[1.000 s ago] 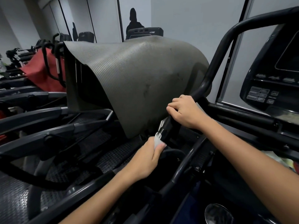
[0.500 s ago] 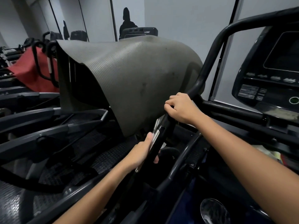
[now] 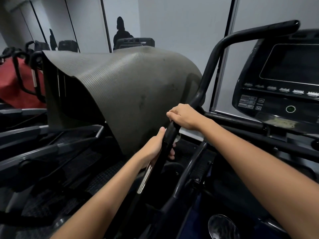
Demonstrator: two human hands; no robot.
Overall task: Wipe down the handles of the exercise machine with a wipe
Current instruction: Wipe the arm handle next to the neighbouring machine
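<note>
The black handle [image 3: 209,69] of the exercise machine curves down from the upper right toward the middle, with a chrome strip [image 3: 145,176] on its lower part. My right hand [image 3: 184,116] is closed around the handle just below its bend. My left hand [image 3: 155,149] is wrapped around the handle directly beneath, thumb up on the left side and fingertips showing on the right. A small pale bit of the wipe [image 3: 177,138] sticks out between my left hand and the bar; the remainder is hidden in the palm.
A grey ribbed mat [image 3: 138,90] is draped over the neighbouring machine, close to the left of the handle. The console [image 3: 279,80] with buttons sits at right. More machines and a red cover [image 3: 10,87] fill the left. A shiny round cup holder [image 3: 222,226] lies at the bottom.
My left hand slid up the handle from its lower end and closed around it beneath my right hand; the wipe went from plainly visible to mostly hidden. The view shifted right.
</note>
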